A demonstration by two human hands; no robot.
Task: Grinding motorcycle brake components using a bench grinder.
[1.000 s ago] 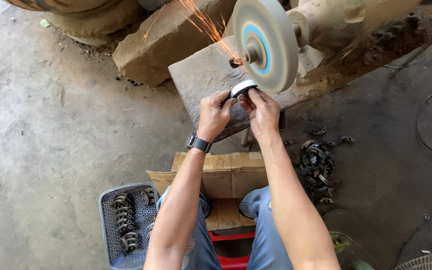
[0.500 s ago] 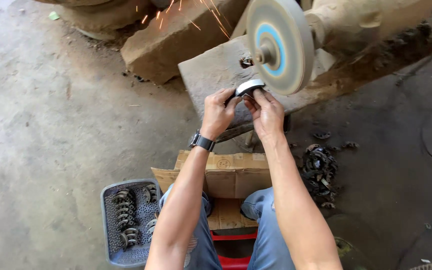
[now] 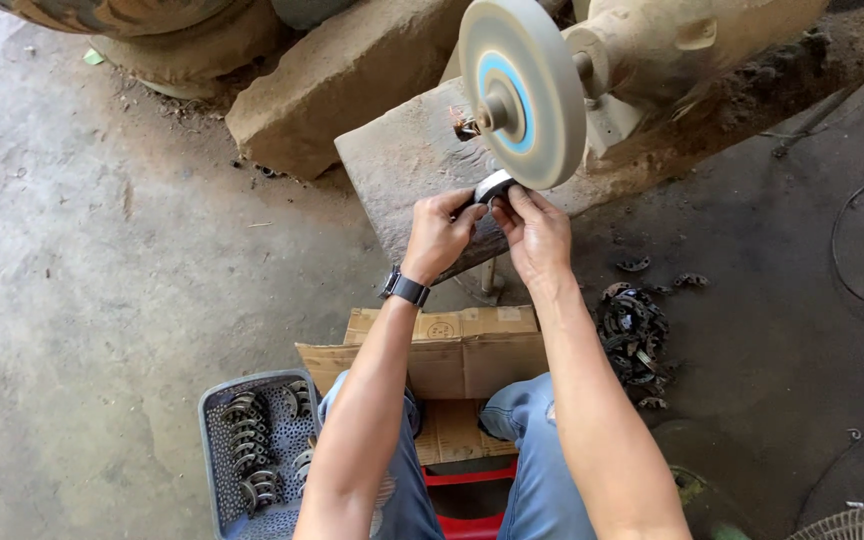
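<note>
A round grey grinding wheel (image 3: 522, 90) with a blue centre ring spins on a motor shaft above a stone block (image 3: 402, 170). Both of my hands pinch one small curved metal piece (image 3: 495, 186) against the wheel's lower rim. My left hand (image 3: 439, 232), with a dark watch on the wrist, grips its left end. My right hand (image 3: 535, 232) grips its right end. A few small sparks show left of the wheel's hub.
A grey plastic basket (image 3: 224, 470) with several curved metal pieces sits by my left knee. A pile of similar pieces (image 3: 634, 330) lies on the floor at right. A cardboard box (image 3: 452, 350) rests over my knees. Cables run at right.
The long spray of sparks above the wheel has died down to a few near the hub. My hands stay on the metal piece under the wheel; the view has shifted slightly.
</note>
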